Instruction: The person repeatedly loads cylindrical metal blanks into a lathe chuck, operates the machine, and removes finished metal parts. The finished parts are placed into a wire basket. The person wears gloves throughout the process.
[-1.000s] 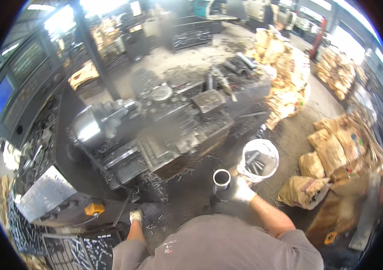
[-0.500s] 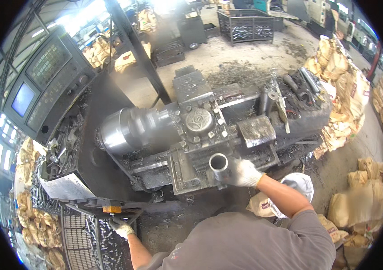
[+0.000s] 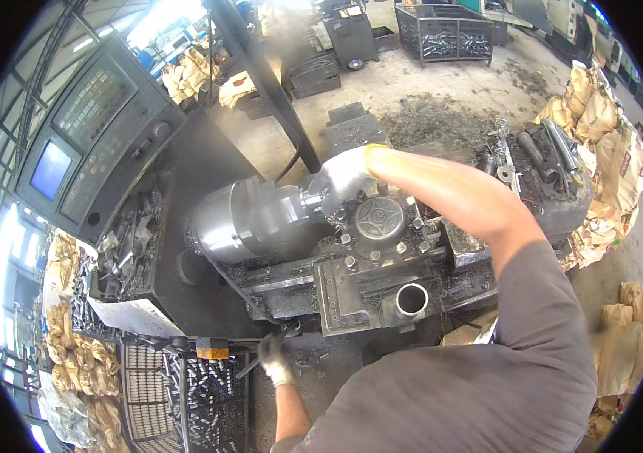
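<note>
A lathe fills the middle of the view. Its shiny chuck (image 3: 223, 223) is on the left, with a short bright metal workpiece (image 3: 310, 201) at its jaws. My right hand (image 3: 346, 175), in a white glove with dark, smeared fingertips, reaches over the tool post (image 3: 379, 219) and closes around the end of that workpiece. Nearer me, an upright metal tube (image 3: 412, 300) stands on the carriage, its round mouth facing up. My left hand (image 3: 276, 362), also gloved, is below the machine's front edge, right of an orange block (image 3: 212, 352). Its fingers are dark and blurred.
A control panel with a lit screen (image 3: 51, 169) rises at the left. Below it, a crate (image 3: 148, 385) stands beside many small metal parts. Metal bars (image 3: 559, 143) lie at the lathe's right end. Paper sacks (image 3: 608, 174) are stacked beyond. A dark post (image 3: 265, 83) slants behind the chuck.
My right hand has left the upright tube and moved up and left to the workpiece at the chuck. My left hand has shifted right, away from the orange block. The view has shifted too.
</note>
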`<move>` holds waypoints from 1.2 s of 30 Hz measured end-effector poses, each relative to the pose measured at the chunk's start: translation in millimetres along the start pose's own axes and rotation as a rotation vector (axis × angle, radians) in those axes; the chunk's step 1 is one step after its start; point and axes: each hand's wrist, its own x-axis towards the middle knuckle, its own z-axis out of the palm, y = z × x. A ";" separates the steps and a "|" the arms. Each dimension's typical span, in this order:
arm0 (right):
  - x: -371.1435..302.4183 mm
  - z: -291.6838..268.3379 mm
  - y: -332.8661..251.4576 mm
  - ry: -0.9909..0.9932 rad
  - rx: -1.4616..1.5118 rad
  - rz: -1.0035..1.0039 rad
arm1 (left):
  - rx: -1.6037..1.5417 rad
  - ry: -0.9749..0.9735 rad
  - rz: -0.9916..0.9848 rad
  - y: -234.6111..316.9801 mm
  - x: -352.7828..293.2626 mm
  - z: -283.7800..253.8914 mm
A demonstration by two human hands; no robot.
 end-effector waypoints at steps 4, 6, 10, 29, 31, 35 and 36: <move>69.6 11.6 -0.4 -0.270 0.143 0.242 | 0.157 -0.160 0.184 65.8 -6.1 50.6; 93.2 20.5 41.7 -0.337 0.382 0.099 | 0.421 -0.143 0.632 117.5 7.7 62.8; 53.1 -2.3 72.4 0.092 0.099 -0.339 | 0.817 -0.062 1.009 187.9 61.3 73.6; 143.8 10.0 66.4 0.030 -0.175 -0.069 | 0.916 -0.156 1.261 283.7 191.5 176.1; 155.4 38.4 33.4 0.062 -0.283 -0.015 | 0.901 -0.089 1.293 270.9 193.6 147.9; 141.4 -13.1 64.6 -0.410 0.080 0.146 | 0.803 -0.079 1.273 267.1 192.6 147.9; 150.9 -16.2 72.6 -0.572 0.219 0.263 | 0.802 -0.072 1.250 261.2 192.9 145.3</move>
